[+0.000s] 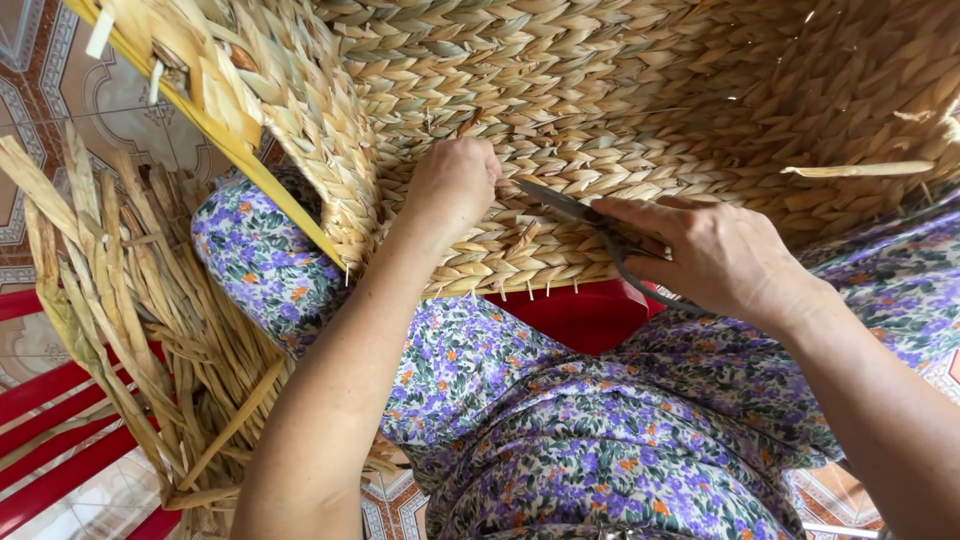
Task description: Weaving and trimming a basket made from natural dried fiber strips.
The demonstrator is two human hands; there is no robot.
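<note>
The left hand (450, 185) is closed in a loose fist against the woven basket (620, 110), its fingers pinching something at the weave that I cannot see clearly. The right hand (715, 255) is closed around the handles of the scissors (575, 215), whose blades are nearly shut. Their long axis runs up and to the left from the right fingers, and the tip stops just beside the left fingers, at the basket's lower edge above the lap.
</note>
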